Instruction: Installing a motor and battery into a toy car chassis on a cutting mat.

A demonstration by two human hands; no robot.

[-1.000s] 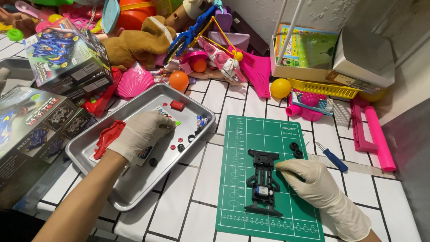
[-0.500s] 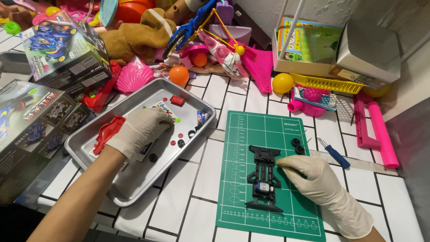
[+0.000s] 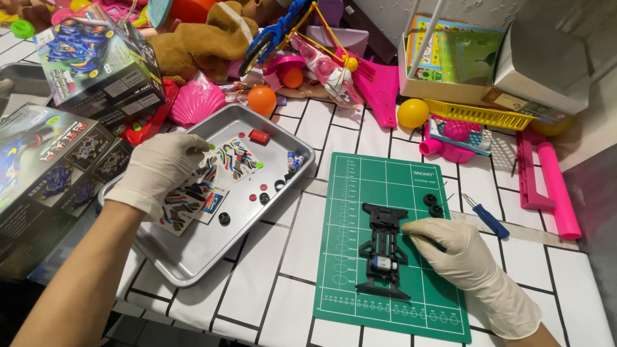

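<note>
Down on the white-tiled counter [image 3: 257, 302], both gloved hands are at work. The left hand [image 3: 160, 170] reaches into the metal tray [image 3: 212, 257], its fingers curled loosely over the colourful sticker sheets [image 3: 193, 202] lying there; whether it pinches a sheet or only rests on them I cannot tell. Small black wheels [image 3: 263, 198] and a red part [image 3: 259, 137] lie scattered in the tray just beyond the hand. The right hand [image 3: 450, 247] rests on the green cutting mat [image 3: 360, 186], its fingertips touching the right edge of the black toy-car chassis [image 3: 384, 250], pressing rather than closing around it. The chassis lies flat, lengthwise on the mat, with a silver motor near its rear. Two black rings [image 3: 433, 204] sit on the mat's upper right, and a blue screwdriver [image 3: 486, 216] lies just beside the mat.
</note>
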